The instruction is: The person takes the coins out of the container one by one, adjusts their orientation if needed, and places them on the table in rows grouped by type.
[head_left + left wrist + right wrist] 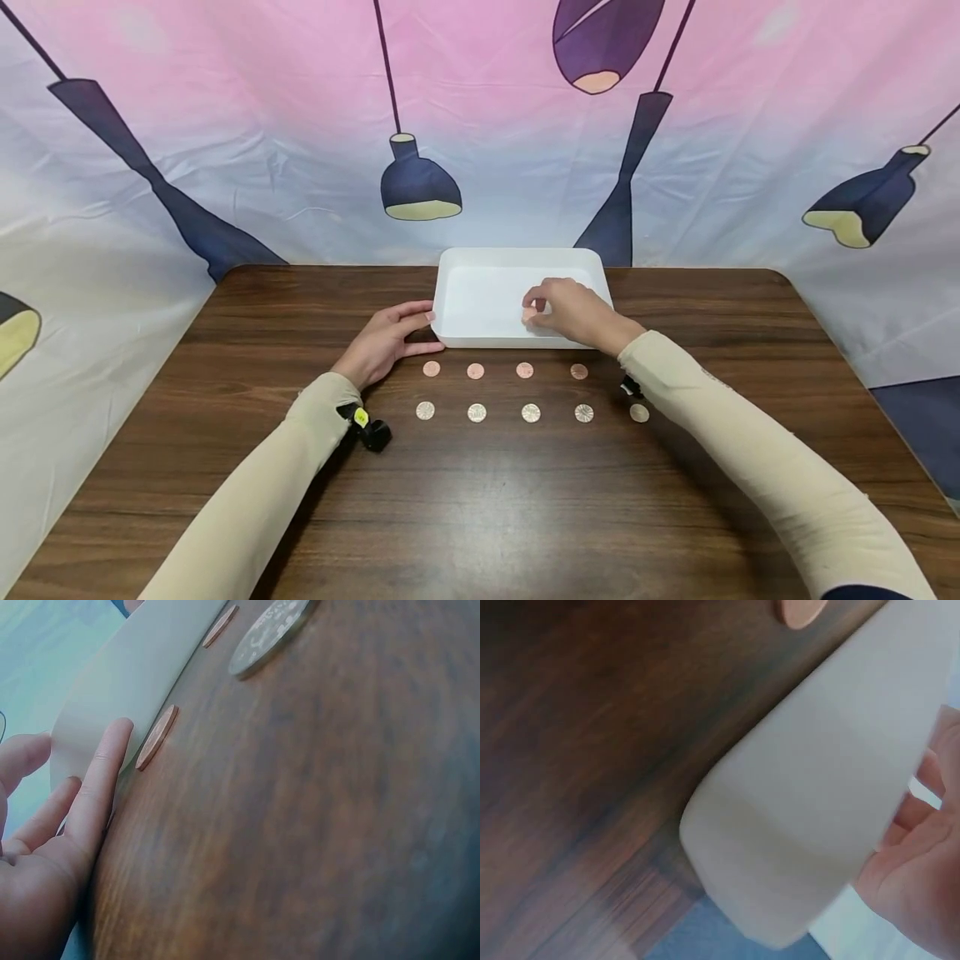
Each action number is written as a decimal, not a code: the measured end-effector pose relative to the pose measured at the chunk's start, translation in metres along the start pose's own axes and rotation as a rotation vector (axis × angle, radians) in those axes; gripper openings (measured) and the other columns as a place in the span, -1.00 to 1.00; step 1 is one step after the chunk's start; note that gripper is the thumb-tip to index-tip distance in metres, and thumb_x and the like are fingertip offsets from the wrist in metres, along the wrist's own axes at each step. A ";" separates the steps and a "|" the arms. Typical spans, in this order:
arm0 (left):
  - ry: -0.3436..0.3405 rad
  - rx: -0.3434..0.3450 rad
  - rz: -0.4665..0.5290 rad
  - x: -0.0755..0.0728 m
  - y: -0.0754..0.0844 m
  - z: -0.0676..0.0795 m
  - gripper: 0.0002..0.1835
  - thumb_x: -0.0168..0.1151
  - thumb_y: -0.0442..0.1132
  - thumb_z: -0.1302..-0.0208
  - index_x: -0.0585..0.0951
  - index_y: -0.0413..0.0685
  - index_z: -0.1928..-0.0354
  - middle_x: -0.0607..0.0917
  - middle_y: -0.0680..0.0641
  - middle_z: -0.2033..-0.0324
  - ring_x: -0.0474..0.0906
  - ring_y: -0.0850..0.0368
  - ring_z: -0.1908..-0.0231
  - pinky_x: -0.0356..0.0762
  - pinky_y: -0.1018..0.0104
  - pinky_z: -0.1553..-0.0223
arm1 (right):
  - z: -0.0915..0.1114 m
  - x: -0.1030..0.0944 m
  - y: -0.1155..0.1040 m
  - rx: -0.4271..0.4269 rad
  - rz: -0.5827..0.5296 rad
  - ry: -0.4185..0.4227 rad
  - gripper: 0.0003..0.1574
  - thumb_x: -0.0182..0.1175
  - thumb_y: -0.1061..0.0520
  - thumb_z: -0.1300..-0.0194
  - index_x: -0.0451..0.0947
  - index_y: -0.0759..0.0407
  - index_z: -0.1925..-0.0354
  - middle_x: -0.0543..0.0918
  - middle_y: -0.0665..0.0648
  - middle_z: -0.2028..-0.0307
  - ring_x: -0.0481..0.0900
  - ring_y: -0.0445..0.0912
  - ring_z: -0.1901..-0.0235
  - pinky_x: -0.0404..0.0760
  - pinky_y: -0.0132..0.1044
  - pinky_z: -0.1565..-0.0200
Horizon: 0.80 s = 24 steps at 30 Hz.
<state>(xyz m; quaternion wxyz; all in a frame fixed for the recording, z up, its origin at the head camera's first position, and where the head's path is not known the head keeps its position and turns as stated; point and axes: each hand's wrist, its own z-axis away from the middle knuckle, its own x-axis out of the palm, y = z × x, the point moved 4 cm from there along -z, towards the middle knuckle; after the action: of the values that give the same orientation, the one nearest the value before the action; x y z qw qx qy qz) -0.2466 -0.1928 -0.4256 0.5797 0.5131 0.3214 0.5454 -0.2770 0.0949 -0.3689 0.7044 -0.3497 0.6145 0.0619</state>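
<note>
A white rectangular tray [480, 298] stands at the back middle of the table. My left hand [384, 337] rests at its left end, fingers fairly straight and fingertips on the tray wall [124, 682]. Over the tray's right half, my right hand [573, 312] pinches a copper-coloured coin [529, 313] between thumb and fingers, low inside the rim. In the right wrist view the tray's outer wall [802, 780] hides those fingertips. In front of the tray lies a row of copper coins [476, 371], with a row of silvery coins [477, 412] nearer to me.
The brown wood-grain table [480, 517] carries all of this. Behind it hangs a printed cloth [315, 167] with lamp shapes, close to the tray's back. My right forearm [735, 417] passes beside the rightmost silvery coin [639, 413].
</note>
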 end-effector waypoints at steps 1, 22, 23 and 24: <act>0.001 -0.001 0.001 0.000 0.000 0.000 -0.38 0.17 -0.30 -0.61 0.25 -0.26 -0.59 0.29 -0.22 -0.54 0.36 -0.18 -0.46 0.79 0.05 -0.17 | 0.003 -0.002 0.001 -0.008 -0.002 0.019 -0.69 0.44 0.17 -0.39 0.75 0.20 -0.07 0.73 0.14 0.16 0.63 0.03 0.14 0.69 -0.10 0.09; 0.005 -0.009 -0.018 0.001 0.000 0.000 -0.38 0.16 -0.28 -0.62 0.25 -0.26 -0.59 0.30 -0.23 -0.53 0.37 -0.20 -0.45 0.79 0.06 -0.17 | 0.102 -0.032 0.038 -0.069 0.014 0.275 -0.74 0.49 0.14 -0.36 0.75 0.13 0.01 0.69 0.06 0.22 0.65 0.00 0.15 0.66 -0.10 0.14; 0.004 -0.008 -0.023 0.001 0.000 0.000 -0.38 0.16 -0.27 -0.62 0.25 -0.25 -0.59 0.30 -0.23 -0.53 0.37 -0.20 -0.45 0.79 0.06 -0.17 | 0.106 -0.032 0.040 -0.076 0.010 0.279 -0.75 0.48 0.15 -0.36 0.75 0.13 0.02 0.70 0.04 0.22 0.65 -0.02 0.14 0.67 -0.08 0.11; 0.002 -0.007 -0.026 0.001 0.001 0.000 -0.38 0.16 -0.27 -0.62 0.25 -0.25 -0.59 0.30 -0.23 -0.53 0.37 -0.20 -0.45 0.79 0.06 -0.17 | 0.110 -0.031 0.042 -0.082 0.000 0.275 -0.76 0.48 0.16 -0.36 0.75 0.12 0.02 0.70 0.03 0.22 0.65 -0.04 0.14 0.67 -0.08 0.10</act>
<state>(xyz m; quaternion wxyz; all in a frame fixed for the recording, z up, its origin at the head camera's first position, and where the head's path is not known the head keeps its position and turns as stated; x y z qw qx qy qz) -0.2464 -0.1922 -0.4248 0.5882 0.5062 0.3268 0.5394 -0.2156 0.1998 -0.3581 0.5985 -0.3834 0.7024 0.0384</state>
